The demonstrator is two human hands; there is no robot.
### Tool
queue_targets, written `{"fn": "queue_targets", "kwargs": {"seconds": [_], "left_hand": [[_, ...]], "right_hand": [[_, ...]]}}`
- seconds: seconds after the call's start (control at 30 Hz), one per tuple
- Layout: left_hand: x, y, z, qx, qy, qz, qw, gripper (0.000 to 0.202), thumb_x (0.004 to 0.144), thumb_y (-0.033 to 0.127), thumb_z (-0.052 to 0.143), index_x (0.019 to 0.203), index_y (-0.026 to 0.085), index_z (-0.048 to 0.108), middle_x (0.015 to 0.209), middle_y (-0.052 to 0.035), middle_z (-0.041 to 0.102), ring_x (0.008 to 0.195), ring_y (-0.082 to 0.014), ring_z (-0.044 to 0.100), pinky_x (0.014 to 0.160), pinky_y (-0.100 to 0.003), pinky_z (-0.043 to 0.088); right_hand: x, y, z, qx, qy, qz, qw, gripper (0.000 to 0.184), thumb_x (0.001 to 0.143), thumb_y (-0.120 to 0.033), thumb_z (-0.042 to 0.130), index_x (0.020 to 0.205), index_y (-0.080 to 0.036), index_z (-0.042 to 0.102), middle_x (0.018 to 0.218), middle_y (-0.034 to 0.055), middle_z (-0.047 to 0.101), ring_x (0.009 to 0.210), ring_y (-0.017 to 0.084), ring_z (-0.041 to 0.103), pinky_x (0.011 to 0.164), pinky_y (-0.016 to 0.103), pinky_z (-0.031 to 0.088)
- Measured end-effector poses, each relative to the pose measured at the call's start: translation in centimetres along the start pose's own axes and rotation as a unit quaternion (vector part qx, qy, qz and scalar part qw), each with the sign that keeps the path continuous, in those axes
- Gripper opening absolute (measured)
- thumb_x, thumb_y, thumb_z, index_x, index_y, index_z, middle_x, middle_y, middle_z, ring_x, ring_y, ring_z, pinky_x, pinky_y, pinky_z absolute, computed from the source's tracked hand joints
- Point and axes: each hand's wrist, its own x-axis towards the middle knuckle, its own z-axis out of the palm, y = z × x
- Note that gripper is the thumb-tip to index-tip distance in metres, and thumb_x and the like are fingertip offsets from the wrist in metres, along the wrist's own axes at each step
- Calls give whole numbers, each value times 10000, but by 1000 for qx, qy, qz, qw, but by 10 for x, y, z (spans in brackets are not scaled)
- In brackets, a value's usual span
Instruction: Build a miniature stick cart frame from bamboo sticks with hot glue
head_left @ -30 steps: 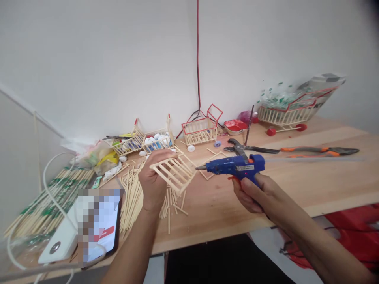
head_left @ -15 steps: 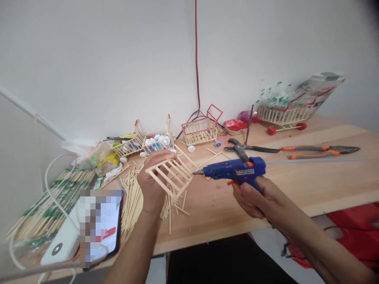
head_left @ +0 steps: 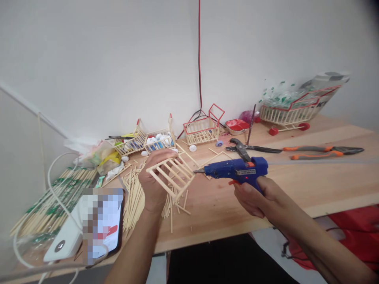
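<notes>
My left hand (head_left: 154, 179) is closed around a small frame of pale wooden sticks (head_left: 174, 174), shaped like an open slatted basket, held tilted above the table. In my right hand (head_left: 254, 197) is a blue hot glue gun (head_left: 233, 169), gripped by its handle with a finger near the orange trigger. The gun's metal nozzle points left and meets the right edge of the stick frame; whether it touches I cannot tell. A small red light glows on the gun. Loose cut sticks (head_left: 133, 201) lie beneath and beside my left hand.
Along the wall stand several small stick carts, one with a red rim (head_left: 201, 134). A red paint dish (head_left: 237, 126), pruning shears (head_left: 254, 149) and orange-handled pliers (head_left: 322, 152) lie to the right. At left are a phone (head_left: 111, 225), a white power bank (head_left: 63, 244) and bundled sticks (head_left: 56, 201).
The whole view has shifted slightly, so the table things appear a little farther right. Both hands keep their holds, and the nozzle stays at the stick frame's right edge.
</notes>
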Motion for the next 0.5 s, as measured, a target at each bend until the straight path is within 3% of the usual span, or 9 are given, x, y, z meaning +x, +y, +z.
{"fn": "queue_targets", "kwargs": {"seconds": [0.13, 0.5], "left_hand": [[1, 1, -1, -8, -7, 0, 1000, 169, 861, 342, 602, 889, 266, 750, 910, -55, 694, 925, -217, 641, 838, -387, 530], [0, 0, -1, 9, 9, 14, 1000, 115, 830, 258, 644, 896, 247, 738, 910, -32, 695, 902, -194, 646, 836, -370, 526]], "right_hand": [[0, 1, -2, -26, -3, -6, 1000, 483, 915, -583, 444, 616, -208, 398, 452, -47, 368, 407, 67, 316, 409, 241, 232], [0, 1, -7, -55, -9, -11, 998, 520, 923, -593, 420, 590, -194, 416, 461, -35, 377, 416, 67, 324, 423, 245, 242]]}}
